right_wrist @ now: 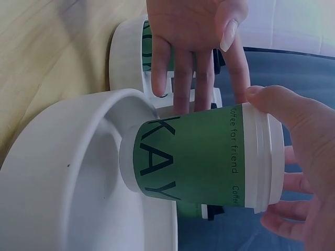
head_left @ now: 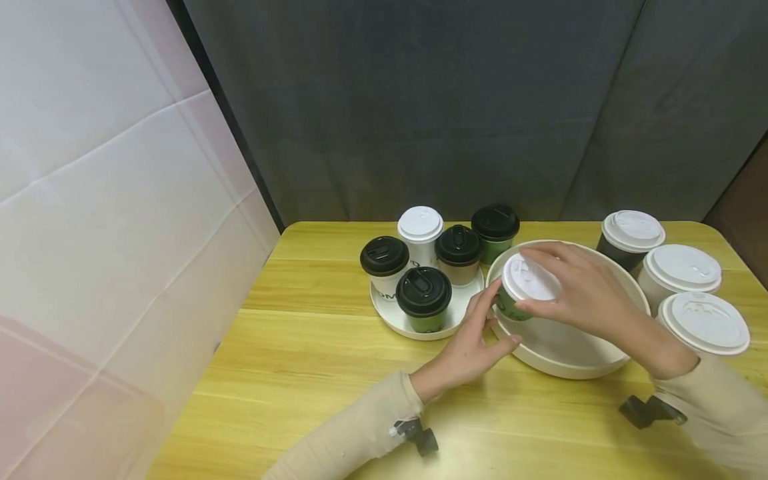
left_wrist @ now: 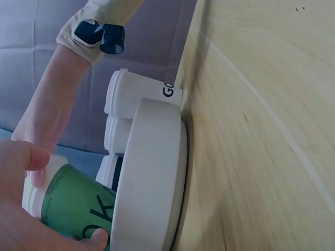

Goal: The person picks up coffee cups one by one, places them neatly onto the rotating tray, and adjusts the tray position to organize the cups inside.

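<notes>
A green paper coffee cup point(right_wrist: 196, 157) with a white lid point(head_left: 531, 279) is tilted over the large round cream tray point(head_left: 570, 365). My right hand point(head_left: 579, 287) holds it at the lid, thumb on the near side and fingers on the far side. My left hand point(head_left: 468, 347) is beside the cup with fingers extended and thumb spread apart; whether a fingertip touches the cup I cannot tell. In the right wrist view, the left hand point(right_wrist: 196, 47) appears behind the cup, its palm showing. The cup's base is over the tray's inside.
On the left, a smaller white plate point(head_left: 393, 323) bears several lidded cups, including a green cup point(head_left: 425, 300) with a black lid. Another black-lidded green cup point(head_left: 495, 230) stands behind. Right of the tray are white-lidded cups point(head_left: 684, 267). A dark curtain point(head_left: 408, 107) hangs behind the wooden table point(head_left: 288, 380).
</notes>
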A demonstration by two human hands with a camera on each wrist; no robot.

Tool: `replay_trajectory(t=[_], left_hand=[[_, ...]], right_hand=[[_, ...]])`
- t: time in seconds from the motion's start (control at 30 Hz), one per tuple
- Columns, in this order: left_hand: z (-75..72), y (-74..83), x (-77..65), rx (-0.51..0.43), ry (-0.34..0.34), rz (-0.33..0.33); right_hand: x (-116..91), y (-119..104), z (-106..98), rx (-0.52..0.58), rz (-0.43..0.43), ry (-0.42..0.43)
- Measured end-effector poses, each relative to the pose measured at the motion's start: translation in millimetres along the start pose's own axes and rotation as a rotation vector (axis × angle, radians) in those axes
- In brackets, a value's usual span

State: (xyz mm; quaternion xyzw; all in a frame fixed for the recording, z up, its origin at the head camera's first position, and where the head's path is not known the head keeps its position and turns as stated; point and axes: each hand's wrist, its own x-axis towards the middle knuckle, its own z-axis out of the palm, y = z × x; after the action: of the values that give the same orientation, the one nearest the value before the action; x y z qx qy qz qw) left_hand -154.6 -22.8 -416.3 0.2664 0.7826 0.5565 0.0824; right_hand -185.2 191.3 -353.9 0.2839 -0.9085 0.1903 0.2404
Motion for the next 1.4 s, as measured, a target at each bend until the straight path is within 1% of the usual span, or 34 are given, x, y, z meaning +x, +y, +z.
replay_trajectory(t=[0.13, 0.3, 0.53, 0.6, 0.9, 1.17, 1.4], left_hand=[[0.2, -2.1, 0.1, 0.018, 0.023, -0.016], [0.5, -2.4, -0.2, 0.024, 0.045, -0.036], [-0.1, -2.2, -1.5, 0.126, 0.072, -0.074], [0.0, -2.3, -1.3, 0.135, 0.073, -0.078], [0.5, -3.2, -1.0, 0.145, 0.080, -0.100], [2.6, -4.8, -0.3, 0.151, 0.086, -0.128], [3.3, -5.7, 0.7, 0.145, 0.094, -0.132]], right_hand=[[1, 1, 5, 0.022, -0.004, -0.007], [2, 1, 9, 0.025, 0.016, -0.015], [2, 2, 16, 0.022, 0.028, -0.019], [2, 3, 17, 0.024, 0.025, -0.021], [4, 5, 22, 0.030, 0.001, -0.024], [4, 5, 26, 0.027, 0.022, -0.064], [5, 5, 27, 0.036, 0.040, -0.075]])
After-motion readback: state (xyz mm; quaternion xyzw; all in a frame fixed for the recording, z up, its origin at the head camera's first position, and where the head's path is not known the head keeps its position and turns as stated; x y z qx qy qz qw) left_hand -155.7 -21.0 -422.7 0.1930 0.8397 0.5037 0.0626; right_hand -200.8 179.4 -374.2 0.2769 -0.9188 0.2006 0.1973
